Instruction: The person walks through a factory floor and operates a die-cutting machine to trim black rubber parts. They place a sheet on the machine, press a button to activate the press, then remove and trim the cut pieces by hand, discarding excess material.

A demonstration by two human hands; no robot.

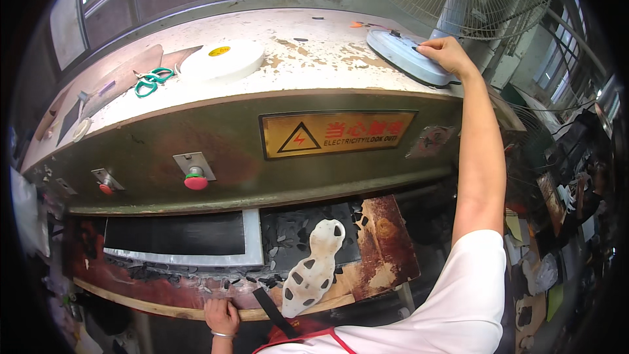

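My right hand (449, 56) reaches far forward, arm stretched out, its thumb and fingers pinched at a small dark control on the pale blue base (409, 62) of a standing fan (468, 0). Low in the picture, my left hand (223, 318) curls over the wooden front edge of the worktable (170, 292). Right of it lies a white, bottle-shaped template (308, 278) with several cut-out holes. A black strip (274, 311) sticks out over the table edge beside the template. Behind it, black sheet material (180, 233) rests on a pale board.
Above the worktable spans a green machine beam (144, 151) with red push buttons (195, 179) and a yellow warning sign (337, 133). A white tape roll (223, 60) and green-handled scissors (154, 82) lie on top. Small black scraps (288, 229) litter the table. Clutter fills the right side.
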